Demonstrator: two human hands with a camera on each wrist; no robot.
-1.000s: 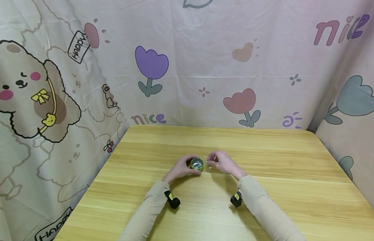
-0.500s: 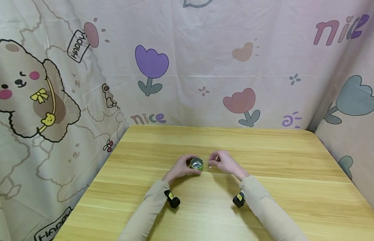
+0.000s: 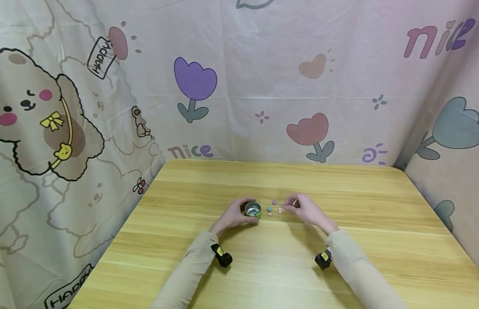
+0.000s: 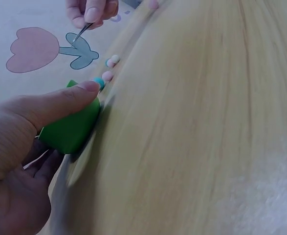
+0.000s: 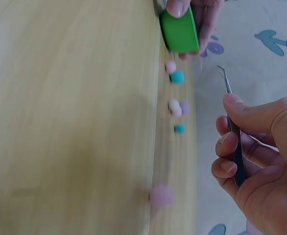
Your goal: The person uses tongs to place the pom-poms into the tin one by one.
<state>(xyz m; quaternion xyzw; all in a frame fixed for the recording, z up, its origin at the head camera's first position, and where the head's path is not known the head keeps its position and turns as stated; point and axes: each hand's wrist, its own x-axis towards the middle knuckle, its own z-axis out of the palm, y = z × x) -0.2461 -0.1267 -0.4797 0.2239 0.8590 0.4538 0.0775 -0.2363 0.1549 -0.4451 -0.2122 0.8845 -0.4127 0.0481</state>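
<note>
Gripping green tin upright on pale wood-grain table: left hand. Right hand pinches tweezers, tips raised above small coloured balls scattered right of tin. Cartoon-printed cloth hangs behind and at both sides.

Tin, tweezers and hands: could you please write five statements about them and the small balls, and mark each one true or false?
1. The left hand grips the tin. True.
2. The tin lies on its side. False: it stands upright, with its opening up.
3. The right hand holds tweezers. True.
4. A ball is pinched in the tweezers' tips. False: no ball shows between them.
5. All balls on the table are blue. False: beside blue balls there are pink, white and purple ones.
</note>
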